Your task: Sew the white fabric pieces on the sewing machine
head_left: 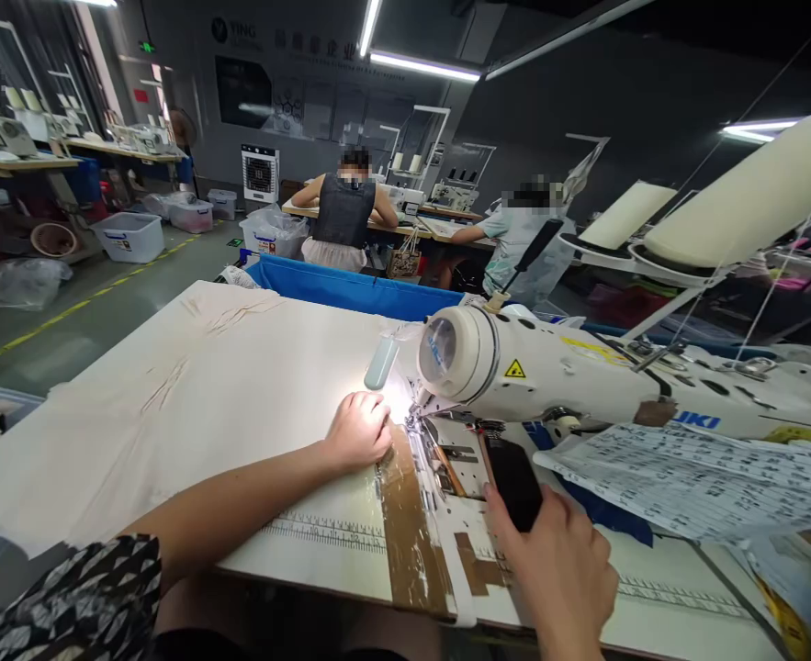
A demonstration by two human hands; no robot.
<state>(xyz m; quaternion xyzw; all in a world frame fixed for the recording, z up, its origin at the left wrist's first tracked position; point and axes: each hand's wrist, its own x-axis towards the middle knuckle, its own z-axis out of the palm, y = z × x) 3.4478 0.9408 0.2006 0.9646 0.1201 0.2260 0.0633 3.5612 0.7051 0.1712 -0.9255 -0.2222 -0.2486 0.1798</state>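
My left hand (pixel 362 430) rests on the white table beside the needle area of a sewing machine (pixel 464 353). Its fingers are curled down, and whatever lies under them is hidden. In my right hand (pixel 565 560) is a black smartphone (pixel 513 477), gripped at its lower end with the thumb on one side and the fingers on the other. The phone's screen is dark. A narrow white strip (pixel 456 569) runs from near the presser foot over the table's front edge. Brown tape (pixel 403 523) covers the table alongside it.
Pale fabric (pixel 136 386) spreads over the table's left part. A pale green oblong object (pixel 381 363) lies behind my left hand. Written paper sheets (pixel 694 473) hang at the machine's right. Thread cones (pixel 629 216) stand above. Beyond a blue cloth bin (pixel 356 289), two people sit at machines.
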